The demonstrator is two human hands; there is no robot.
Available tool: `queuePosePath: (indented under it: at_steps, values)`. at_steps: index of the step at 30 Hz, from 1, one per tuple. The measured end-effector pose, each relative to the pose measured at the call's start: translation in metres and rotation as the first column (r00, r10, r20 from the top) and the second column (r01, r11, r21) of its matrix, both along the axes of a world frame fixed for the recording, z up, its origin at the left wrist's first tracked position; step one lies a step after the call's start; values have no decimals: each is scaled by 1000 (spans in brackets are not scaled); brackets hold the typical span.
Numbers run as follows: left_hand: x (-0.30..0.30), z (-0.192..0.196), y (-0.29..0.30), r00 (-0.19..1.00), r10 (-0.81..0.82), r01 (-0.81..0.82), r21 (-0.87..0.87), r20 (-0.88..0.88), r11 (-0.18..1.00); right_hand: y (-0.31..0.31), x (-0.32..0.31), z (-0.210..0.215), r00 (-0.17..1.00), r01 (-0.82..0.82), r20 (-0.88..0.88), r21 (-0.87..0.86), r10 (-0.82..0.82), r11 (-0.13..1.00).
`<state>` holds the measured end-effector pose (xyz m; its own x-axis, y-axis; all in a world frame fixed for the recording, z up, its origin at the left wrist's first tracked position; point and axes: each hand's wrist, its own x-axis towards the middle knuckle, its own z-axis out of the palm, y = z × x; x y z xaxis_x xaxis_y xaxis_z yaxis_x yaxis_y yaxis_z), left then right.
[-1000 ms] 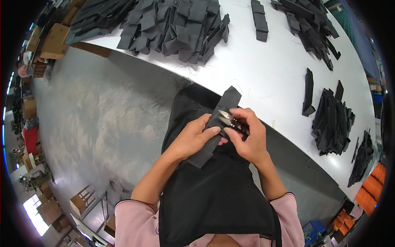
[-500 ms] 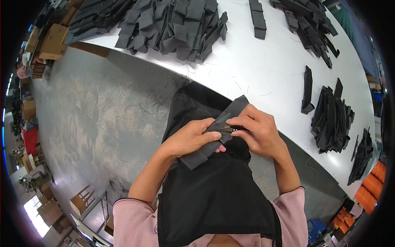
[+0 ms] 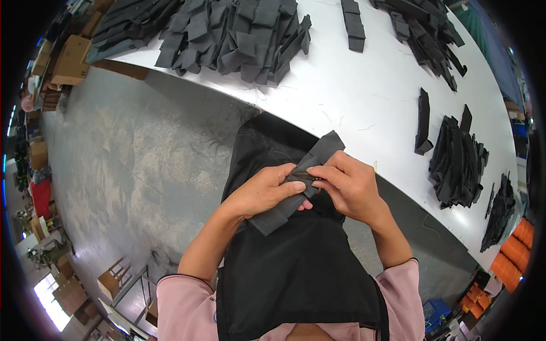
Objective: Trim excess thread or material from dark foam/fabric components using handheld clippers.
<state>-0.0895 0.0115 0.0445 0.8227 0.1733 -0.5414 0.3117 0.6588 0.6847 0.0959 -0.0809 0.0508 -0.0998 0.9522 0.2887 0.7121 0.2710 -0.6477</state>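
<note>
Above my lap I hold a folded dark grey fabric strip point(image 3: 324, 149) at a slant. My left hand point(image 3: 263, 190) is closed on it, thumb on top and fingertips showing underneath. My right hand point(image 3: 348, 184) pinches a small, slim dark tool point(image 3: 307, 176) that looks like thread snips. The tool's tip lies against the strip beside my left thumb, and its grip is mostly hidden by the right fingers. The strip's lower end point(image 3: 270, 220) hangs out below my left hand, over a black apron point(image 3: 301, 267).
A white table point(image 3: 392, 131) runs along the far and right side, its edge close to my right hand. On it lie piles of dark fabric strips point(image 3: 239, 40), a bundle point(image 3: 455, 165) and single strips point(image 3: 422, 122). Orange spools point(image 3: 509, 258) stand at the right; cartons point(image 3: 71, 59) at the left.
My right hand has shifted slightly left, bringing the tool further in over the strip toward my left thumb. The left hand stays in place.
</note>
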Motion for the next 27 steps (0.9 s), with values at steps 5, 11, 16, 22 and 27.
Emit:
queuePosePath:
  at_steps: [5, 11, 16, 22, 27]
  values:
    - [1, -6, -1, 998, 51, -50, 35, -30, 998, -8, -13, -8, 953, 246, -179, -8, -244, 969]
    - [2, -14, -3, 929, 365, -358, -97, 57, 929, -19, -20, 1, 909, 368, -219, 23, -354, 930]
    - [2, -15, -2, 929, 367, -358, -130, 52, 925, -23, -25, -4, 909, 362, -190, -74, -370, 929]
    - [6, -8, -3, 889, 454, -432, -224, 54, 874, -15, -29, -3, 936, 334, -104, -43, -337, 942]
    - [8, -11, -4, 888, 460, -442, -224, 33, 869, -15, -30, -3, 939, 336, -62, -43, -338, 941]
